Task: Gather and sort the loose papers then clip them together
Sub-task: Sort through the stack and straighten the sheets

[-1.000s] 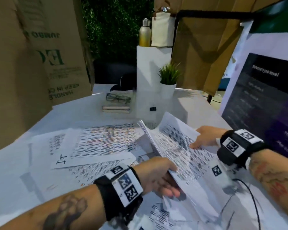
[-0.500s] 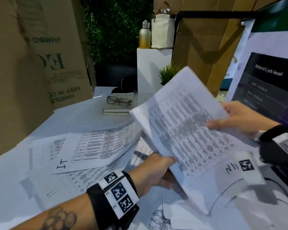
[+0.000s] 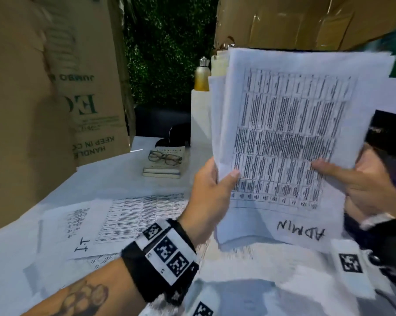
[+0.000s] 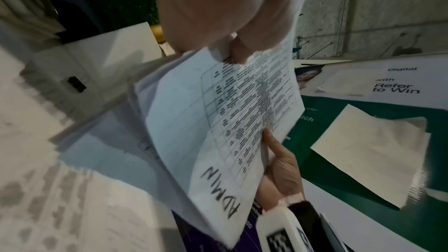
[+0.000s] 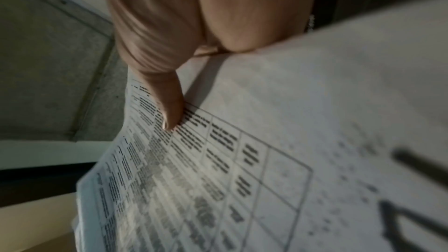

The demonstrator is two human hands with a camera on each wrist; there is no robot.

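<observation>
The left hand (image 3: pixel 209 197) pinches the lower left edge of the ADMIN stack (image 3: pixel 283 137), thumb on its printed face, while the right hand (image 3: pixel 361 190) pinches the lower right edge, holding it upright above the table (image 3: pixel 115 179). The sheets look light, limp and apt to fan, so gripping both edges suits squaring them. Left of the stack, the I.T sheet (image 3: pixel 124 222) lies flat; beyond it sits a black binder clip (image 4: pixel 76 83).

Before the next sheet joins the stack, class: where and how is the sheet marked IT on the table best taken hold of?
Judging from its pose, pinch the IT sheet at its near left corner, by the handwritten letters, coming from the person's left. That corner overhangs the sheets beneath, so fingers could slide under. Both hands, left hand and right hand, grip the ADMIN stack, so one must let go first.
</observation>
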